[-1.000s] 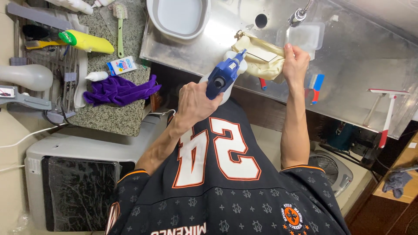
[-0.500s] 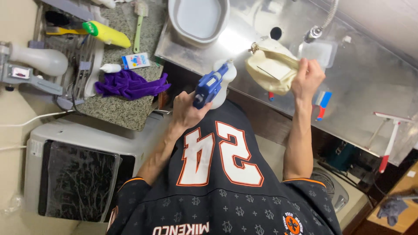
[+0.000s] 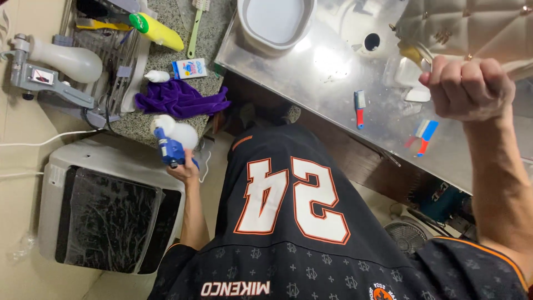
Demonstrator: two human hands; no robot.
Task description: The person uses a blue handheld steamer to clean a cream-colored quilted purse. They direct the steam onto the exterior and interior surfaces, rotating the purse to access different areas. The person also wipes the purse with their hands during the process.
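Left hand closed round blue spray bottle, low beside counter edge; light, rigid, held at neck. Right hand fisted on quilted cream bag over steel sink; soft, probably slippery if wet.

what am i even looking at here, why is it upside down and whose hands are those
There is no machine here. The one picture comes from a camera worn on a person's head, looking down their own body, so the dark jersey fills the bottom and the room seems flipped. Both hands are that person's. The left hand holds a blue and white spray bottle near the speckled counter, where a purple cloth lies. The right hand is closed in a fist on a cream quilted bag, raised over the steel sink surface. Small brushes lie on the steel, and a white basin sits at its corner.
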